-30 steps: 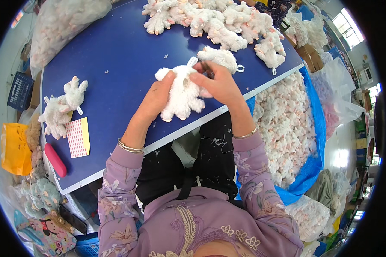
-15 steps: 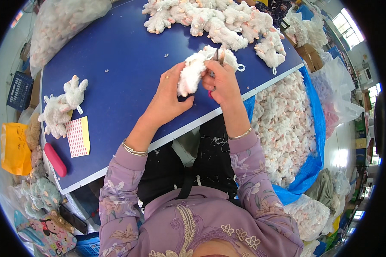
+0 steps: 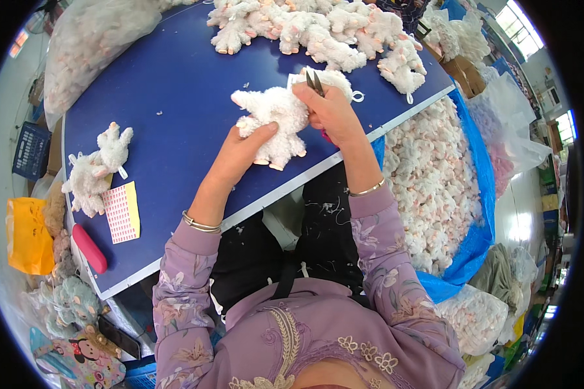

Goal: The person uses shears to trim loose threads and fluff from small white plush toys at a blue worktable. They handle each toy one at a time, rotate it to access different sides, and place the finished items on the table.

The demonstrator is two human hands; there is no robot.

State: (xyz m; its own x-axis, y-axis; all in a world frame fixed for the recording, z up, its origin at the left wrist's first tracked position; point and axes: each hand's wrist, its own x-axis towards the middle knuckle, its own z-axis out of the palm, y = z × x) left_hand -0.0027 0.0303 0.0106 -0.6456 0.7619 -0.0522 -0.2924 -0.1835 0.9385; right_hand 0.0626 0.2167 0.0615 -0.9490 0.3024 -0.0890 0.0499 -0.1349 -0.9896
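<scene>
A person's left hand (image 3: pixel 241 152) has thumb and fingers clamped on a fluffy white plush toy (image 3: pixel 276 123), held over the blue desk (image 3: pixel 182 123) near the middle of its near edge. The right hand (image 3: pixel 334 115), just beside the toy, has its fingers closed around small scissors (image 3: pixel 318 85), dark blades pointing up; from here I can't tell whether they grip the toy too. A second plush (image 3: pixel 336 78) lies behind that hand. More are heaped (image 3: pixel 292 29) at the far edge. Along the left edge lie two small plushes (image 3: pixel 86 181), a patterned sheet (image 3: pixel 119 212) and, toward the near-left corner, a pink case (image 3: pixel 89 249).
</scene>
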